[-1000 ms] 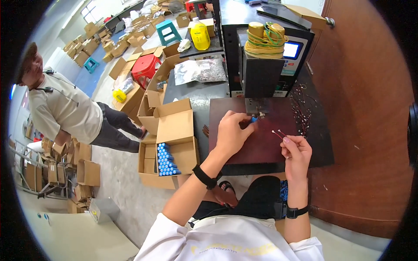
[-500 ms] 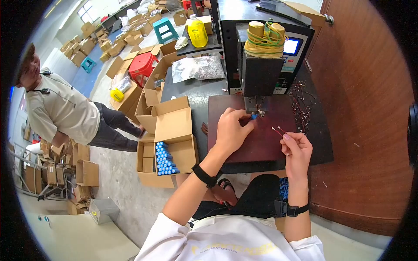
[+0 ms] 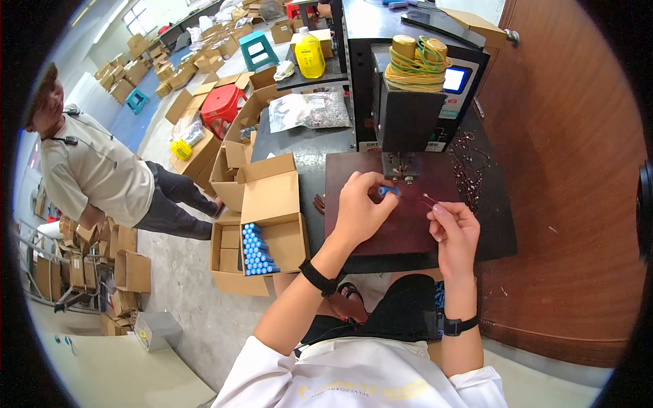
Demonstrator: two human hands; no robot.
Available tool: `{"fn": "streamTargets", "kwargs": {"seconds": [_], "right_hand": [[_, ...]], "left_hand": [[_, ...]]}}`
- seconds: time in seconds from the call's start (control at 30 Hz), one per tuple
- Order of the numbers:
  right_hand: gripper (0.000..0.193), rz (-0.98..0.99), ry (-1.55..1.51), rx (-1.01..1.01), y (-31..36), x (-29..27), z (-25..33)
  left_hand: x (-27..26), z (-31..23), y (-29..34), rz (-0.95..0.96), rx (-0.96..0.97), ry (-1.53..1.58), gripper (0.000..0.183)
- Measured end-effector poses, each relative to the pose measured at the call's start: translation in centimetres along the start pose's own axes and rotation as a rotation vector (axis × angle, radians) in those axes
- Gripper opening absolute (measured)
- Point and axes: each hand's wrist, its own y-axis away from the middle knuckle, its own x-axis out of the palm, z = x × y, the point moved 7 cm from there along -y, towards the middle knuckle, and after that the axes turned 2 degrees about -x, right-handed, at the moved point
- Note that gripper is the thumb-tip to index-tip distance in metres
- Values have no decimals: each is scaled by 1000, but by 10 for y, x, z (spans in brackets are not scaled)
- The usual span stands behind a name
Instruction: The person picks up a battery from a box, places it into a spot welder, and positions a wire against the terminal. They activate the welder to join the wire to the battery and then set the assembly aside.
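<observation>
Left hand (image 3: pixel 360 205) pinches glossy blue cylinder (image 3: pixel 388 191), right hand (image 3: pixel 454 228) thin red wire (image 3: pixel 430 198), both closed snugly; keeping wire uncovered at tip likely best.

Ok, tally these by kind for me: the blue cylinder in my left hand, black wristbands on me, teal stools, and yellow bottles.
Blue cylinder in your left hand: 1
Black wristbands: 2
Teal stools: 2
Yellow bottles: 2
Total: 7
</observation>
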Motion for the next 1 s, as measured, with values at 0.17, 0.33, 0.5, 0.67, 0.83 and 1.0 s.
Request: {"fn": "streamTargets", "kwargs": {"seconds": [0.17,0.33,0.5,0.67,0.83,1.0], "right_hand": [[7,40,63,22,-6,17,-8],[6,-53,356,-31,-3,0,4],[4,168,170,118,-6,0,-2],[4,184,7,68,-5,16,-10],[4,115,19,-9,-6,20,-14],[10,177,101,-37,3,18,-15]], "left_hand": [[0,-1,-1,-85,191,-94,20],[-9,15,1,-149,-19,124,19],[-10,15,0,-87,-84,120,23],[-6,20,1,-64,-101,139,24],[-3,12,2,-38,-18,57,26],[-8,10,2,-70,-32,25,25]]}}
